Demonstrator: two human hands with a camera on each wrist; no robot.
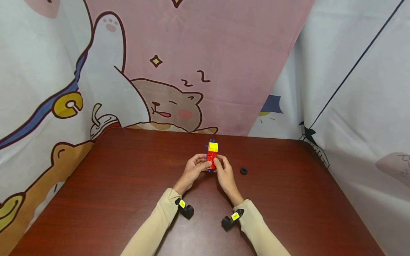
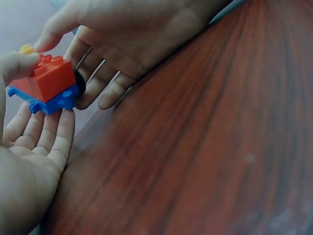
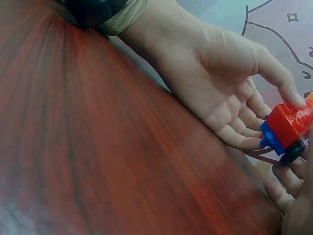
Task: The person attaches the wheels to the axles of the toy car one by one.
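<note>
A toy car of building blocks (image 1: 212, 160), red and yellow bricks on a blue base, is held between both hands above the table. My left hand (image 1: 193, 170) grips it from the left, thumb on the red brick (image 2: 56, 78) and fingers under the blue base (image 2: 51, 104). Around its right side, my right hand (image 1: 226, 176) holds it with the thumb against it and the fingers curled near a black wheel (image 3: 292, 152) fitted to the base. Bare blue axle stubs (image 2: 36, 107) show on the left side. A loose black wheel (image 1: 243, 171) lies right of my right hand.
The dark red-brown wooden table (image 1: 128, 177) reaches back to a printed cloth (image 1: 224, 71) hanging behind it. A white cloth (image 1: 358, 142) hangs along the right. Each wrist carries a small black camera, such as the left one (image 1: 187, 211).
</note>
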